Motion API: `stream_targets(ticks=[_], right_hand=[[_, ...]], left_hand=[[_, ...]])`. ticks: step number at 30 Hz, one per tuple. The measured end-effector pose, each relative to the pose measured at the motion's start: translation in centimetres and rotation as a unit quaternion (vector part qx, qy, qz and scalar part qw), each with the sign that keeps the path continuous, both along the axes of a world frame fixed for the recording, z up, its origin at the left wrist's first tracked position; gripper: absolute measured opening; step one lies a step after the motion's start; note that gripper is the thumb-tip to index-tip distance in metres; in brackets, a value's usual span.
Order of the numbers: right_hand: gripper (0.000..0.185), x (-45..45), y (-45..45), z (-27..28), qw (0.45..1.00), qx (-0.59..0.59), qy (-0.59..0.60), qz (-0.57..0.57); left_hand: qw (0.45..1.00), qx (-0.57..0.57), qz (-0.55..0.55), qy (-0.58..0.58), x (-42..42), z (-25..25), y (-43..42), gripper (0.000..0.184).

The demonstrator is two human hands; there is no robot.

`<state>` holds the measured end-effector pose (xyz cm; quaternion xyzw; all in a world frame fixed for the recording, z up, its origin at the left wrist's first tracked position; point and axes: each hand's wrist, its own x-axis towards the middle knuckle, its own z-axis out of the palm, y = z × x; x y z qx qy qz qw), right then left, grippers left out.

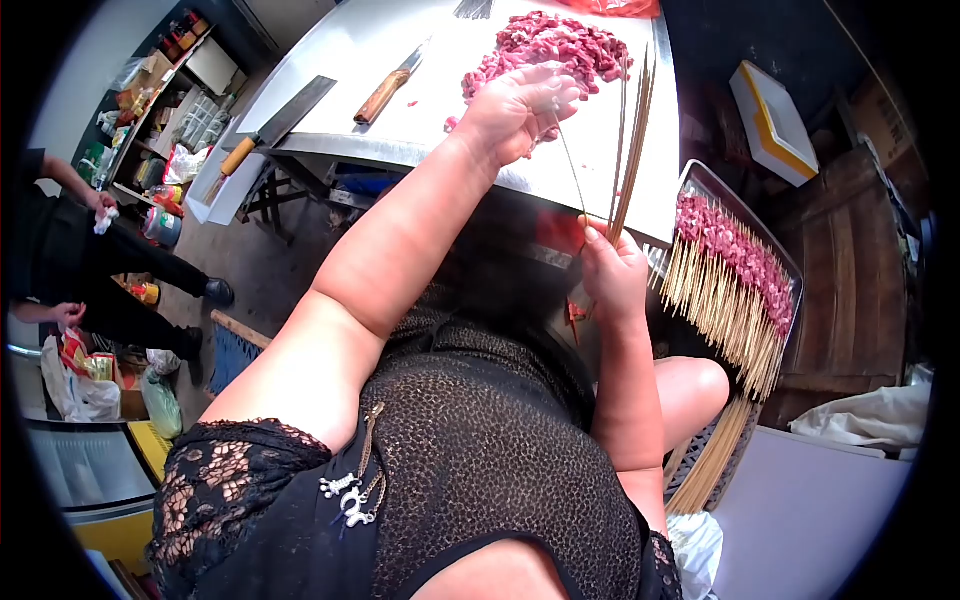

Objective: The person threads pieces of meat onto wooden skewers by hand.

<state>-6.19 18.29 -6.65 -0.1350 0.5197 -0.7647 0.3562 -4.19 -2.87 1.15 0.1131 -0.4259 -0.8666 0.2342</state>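
Observation:
My right hand (612, 262) is closed at the table's front edge around several thin wooden skewers (633, 150) that point up and away. One skewer (572, 165) leans left from its fingertips toward my left hand (525, 108). The left hand is raised palm up beside the heap of cut red meat (560, 45), its fingers bent; whether a small piece is between them is too blurred to tell. The heap lies on the white tabletop (450, 110), with a few small scraps near it.
A cleaver (290, 115) and a wooden-handled knife (385, 90) lie left on the table. At right are a tray (797, 290) of meat skewers (735, 270), bare skewers (715, 460) and a foam box (775, 120). Another person (80, 240) stands at left near shelves (150, 130).

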Motion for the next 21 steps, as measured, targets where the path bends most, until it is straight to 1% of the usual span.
stream_targets(ticks=[1, 3, 4, 6, 9, 13, 15, 16, 18, 19, 20, 21], right_hand=[[0.016, 0.0, 0.0, 0.0, 1.0, -0.001, 0.0, 0.0], [0.016, 0.0, 0.0, -0.4, 1.0, -0.011, 0.007, 0.003], [0.016, 0.0, 0.0, -0.4, 1.0, -0.011, 0.008, 0.003], [0.016, 0.0, -0.1, -0.5, 1.0, -0.021, 0.01, 0.0], [0.016, 0.0, -0.2, -0.9, 1.0, -0.016, 0.012, -0.006], [0.015, 0.6, -0.7, -1.1, 0.999, -0.017, 0.017, -0.021], [0.016, 0.8, -0.8, -1.1, 1.0, -0.003, 0.015, -0.019], [0.016, 0.9, -0.7, -1.3, 1.0, -0.003, 0.015, -0.019], [0.017, 0.8, -0.6, -1.8, 0.996, 0.006, 0.081, -0.026], [0.017, 0.7, -0.6, -2.0, 0.996, 0.005, 0.081, -0.026], [0.017, 0.5, -0.5, -2.2, 0.98, 0.053, 0.182, -0.058], [0.018, 0.4, -0.5, -2.1, 0.951, 0.099, 0.28, -0.09]], left_hand=[[1.0, -0.001, 0.0, 0.0, -0.1, -0.2, -0.4, 0.017], [0.996, -0.087, 0.012, -0.031, -0.4, -0.5, -0.9, 0.016], [0.996, -0.086, 0.012, -0.031, -0.5, -0.5, -0.9, 0.016], [0.992, -0.092, 0.08, -0.033, -0.6, -0.5, -0.8, 0.013], [0.99, -0.088, 0.105, -0.013, -1.0, -1.4, -1.0, 0.012], [0.991, -0.079, 0.111, -0.007, -0.8, -1.9, -1.1, 0.016], [0.996, -0.042, 0.074, -0.003, -0.2, -1.5, -0.8, 0.023], [0.996, -0.042, 0.074, -0.003, -0.1, -1.4, -0.7, 0.023], [0.997, 0.04, 0.05, 0.044, -0.1, -1.1, -0.4, 0.029], [0.997, 0.039, 0.049, 0.044, 0.0, -0.9, -0.4, 0.029], [0.995, 0.087, 0.013, 0.051, 0.3, -0.6, -0.6, 0.026], [0.989, 0.134, -0.023, 0.057, 0.5, -0.4, -0.6, 0.024]])
